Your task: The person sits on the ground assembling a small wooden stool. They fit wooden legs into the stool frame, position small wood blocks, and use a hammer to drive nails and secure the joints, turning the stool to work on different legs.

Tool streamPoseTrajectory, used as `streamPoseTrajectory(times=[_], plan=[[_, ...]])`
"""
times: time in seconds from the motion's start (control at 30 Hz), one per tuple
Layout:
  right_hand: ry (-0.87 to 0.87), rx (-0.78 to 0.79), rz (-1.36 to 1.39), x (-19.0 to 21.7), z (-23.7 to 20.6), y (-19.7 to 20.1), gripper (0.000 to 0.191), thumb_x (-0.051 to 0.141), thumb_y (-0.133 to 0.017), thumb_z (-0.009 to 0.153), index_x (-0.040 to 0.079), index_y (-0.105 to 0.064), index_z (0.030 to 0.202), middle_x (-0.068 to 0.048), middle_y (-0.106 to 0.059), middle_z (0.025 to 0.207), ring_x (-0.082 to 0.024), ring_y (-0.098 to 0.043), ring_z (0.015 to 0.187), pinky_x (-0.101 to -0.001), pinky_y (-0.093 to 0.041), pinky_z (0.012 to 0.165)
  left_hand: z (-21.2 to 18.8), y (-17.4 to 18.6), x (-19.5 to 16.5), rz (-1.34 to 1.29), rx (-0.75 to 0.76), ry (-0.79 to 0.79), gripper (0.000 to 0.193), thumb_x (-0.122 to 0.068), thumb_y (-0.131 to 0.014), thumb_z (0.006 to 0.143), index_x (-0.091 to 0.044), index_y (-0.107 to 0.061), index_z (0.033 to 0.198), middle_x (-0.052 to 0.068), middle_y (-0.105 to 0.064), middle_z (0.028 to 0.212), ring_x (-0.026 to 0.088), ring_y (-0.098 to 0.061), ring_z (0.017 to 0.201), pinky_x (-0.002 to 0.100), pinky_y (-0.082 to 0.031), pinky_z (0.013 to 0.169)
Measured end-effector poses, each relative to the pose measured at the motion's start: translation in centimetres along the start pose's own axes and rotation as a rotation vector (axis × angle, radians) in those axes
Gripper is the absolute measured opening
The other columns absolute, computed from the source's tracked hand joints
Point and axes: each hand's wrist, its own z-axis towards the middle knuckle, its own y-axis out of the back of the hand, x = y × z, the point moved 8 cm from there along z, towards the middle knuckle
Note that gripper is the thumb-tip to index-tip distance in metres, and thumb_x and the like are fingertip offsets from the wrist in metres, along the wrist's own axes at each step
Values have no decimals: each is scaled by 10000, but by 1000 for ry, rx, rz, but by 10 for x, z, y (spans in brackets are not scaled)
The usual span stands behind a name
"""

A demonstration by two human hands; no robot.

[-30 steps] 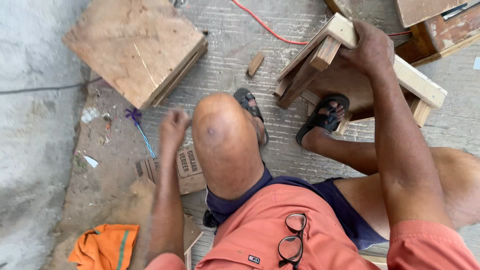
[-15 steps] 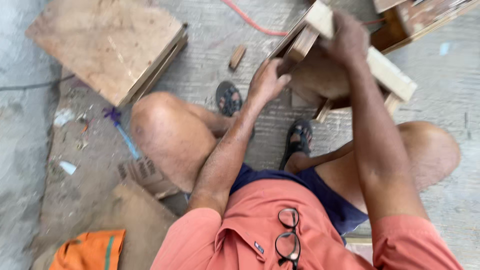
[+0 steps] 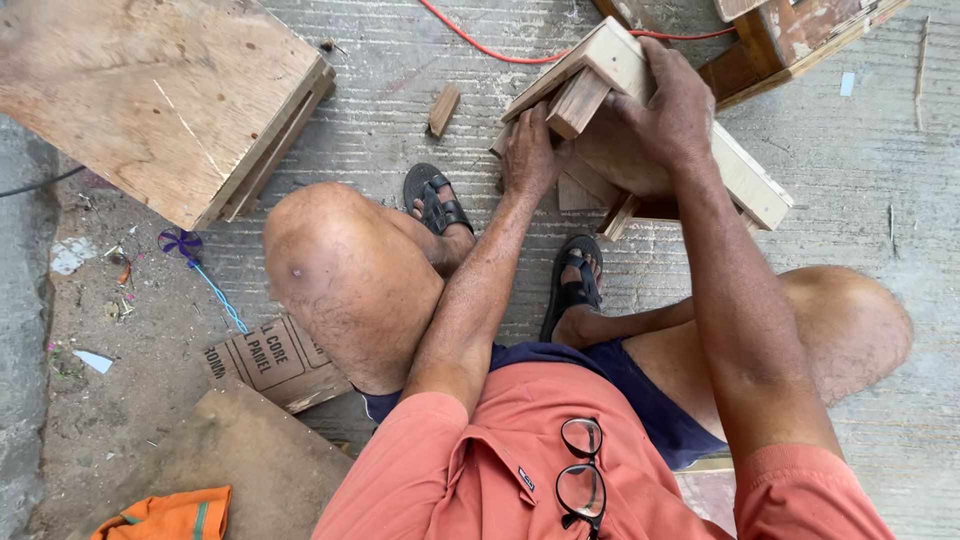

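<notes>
A small wooden frame of nailed planks and blocks (image 3: 745,175) rests tilted on the concrete in front of my feet. My right hand (image 3: 672,105) grips its top plank from above. My left hand (image 3: 530,150) presses against the frame's left side, fingers on a short wooden block. I am squatting in orange shirt and dark shorts, with both knees up and black sandals on my feet just below the frame.
A large wooden box or panel (image 3: 165,100) lies at the upper left. A small wood offcut (image 3: 443,110) and a red cable (image 3: 480,45) are behind the frame. Cardboard (image 3: 270,360), an orange cloth (image 3: 170,515) and another wooden piece (image 3: 800,35) lie around.
My left hand rose from the ground by my left knee and came onto the frame's left side. My right hand stayed on the top plank.
</notes>
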Motion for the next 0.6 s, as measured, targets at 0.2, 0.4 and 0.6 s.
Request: streamPoseTrajectory(times=[0.2, 0.4, 0.6], plan=[[-167, -205, 272, -51, 17, 32, 480, 250, -851, 1002, 117, -659, 1422, -80, -752, 1294, -223, -744, 1193, -427, -612, 1033, -10, 15, 29, -91, 33, 176, 761, -368, -778, 870, -12, -430, 1446, 177, -635, 1242, 303, -695, 1092, 433, -606, 909], [-30, -507, 575, -56, 16, 42, 549, 244, -853, 1104, 60, -531, 1509, -151, -683, 1434, -301, -648, 1394, -468, -537, 1243, -27, 45, 75, -103, -151, 241, 783, -380, -841, 754, -4, -500, 1349, 157, -692, 1166, 285, -740, 1017, 448, -629, 898], [-214, -590, 810, -51, 1, -13, 682, 297, -837, 1015, 55, -473, 1538, -144, -600, 1485, -306, -573, 1441, -451, -479, 1292, -38, 24, 66, -109, -84, 144, 778, -374, -804, 794, 22, -497, 1390, 185, -684, 1181, 301, -736, 1018, 442, -640, 856]])
